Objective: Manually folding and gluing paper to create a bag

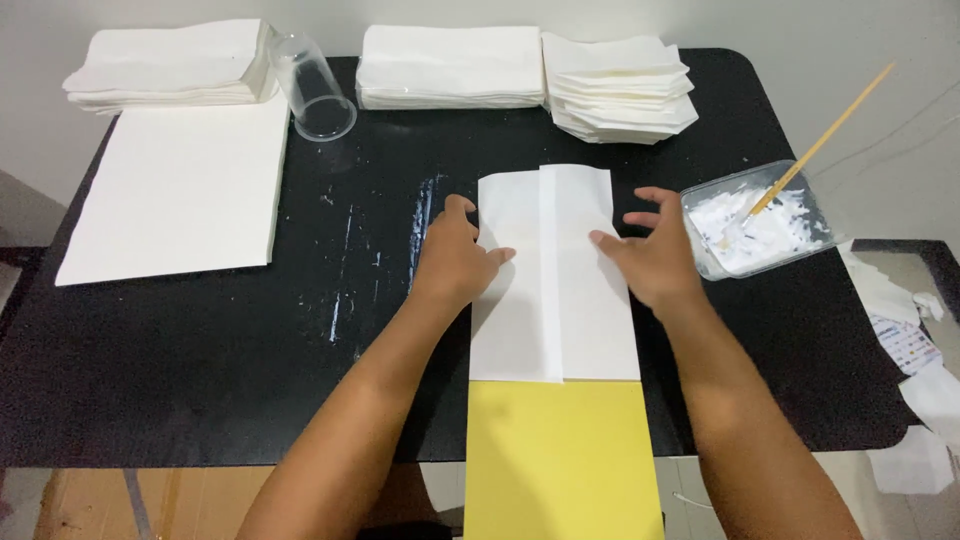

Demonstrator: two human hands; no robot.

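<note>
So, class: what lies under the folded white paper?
A yellow sheet sticks out below the folded white paper, towards the person. How far it runs underneath is covered, as is the black table there.

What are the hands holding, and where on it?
Nothing is gripped. Both hands press flat on the folded white paper: left hand on its left flap, right hand on its right edge. The paper lies over a yellow sheet.

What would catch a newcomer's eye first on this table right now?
Dead centre, the left hand and right hand press flat on a folded white sheet wrapped over a bright yellow board that juts past the black table's near edge. To the right sits a clear tub of white paste with a wooden stick in it.
</note>
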